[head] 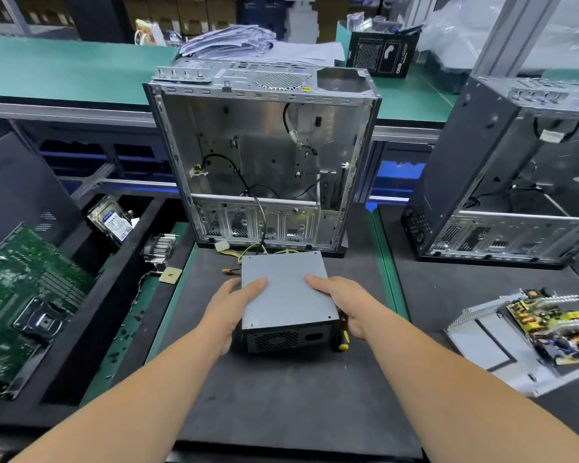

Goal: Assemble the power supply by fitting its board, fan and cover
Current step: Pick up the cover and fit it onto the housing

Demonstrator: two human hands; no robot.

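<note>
Matt grey metal power supply (286, 290) on a matt dark foam-like mat (281, 396).

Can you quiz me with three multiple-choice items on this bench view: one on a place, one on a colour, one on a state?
1. Where does the screwdriver lie?
A. inside the open case
B. on the mat by the power supply's right side
C. on the motherboard

2. What colour is the power supply cover on top?
A. grey
B. blue
C. yellow

3. How do the hands stand on the power supply?
A. both hang idle above it
B. only the left hand touches it
C. the left hand and the right hand hold its two sides

Key: 1 B, its yellow and black handle shows on the mat beside the unit, under the right hand. 2 A, the top plate is plain grey. 3 C, a thumb lies on top at each side with the fingers down the walls.
</note>
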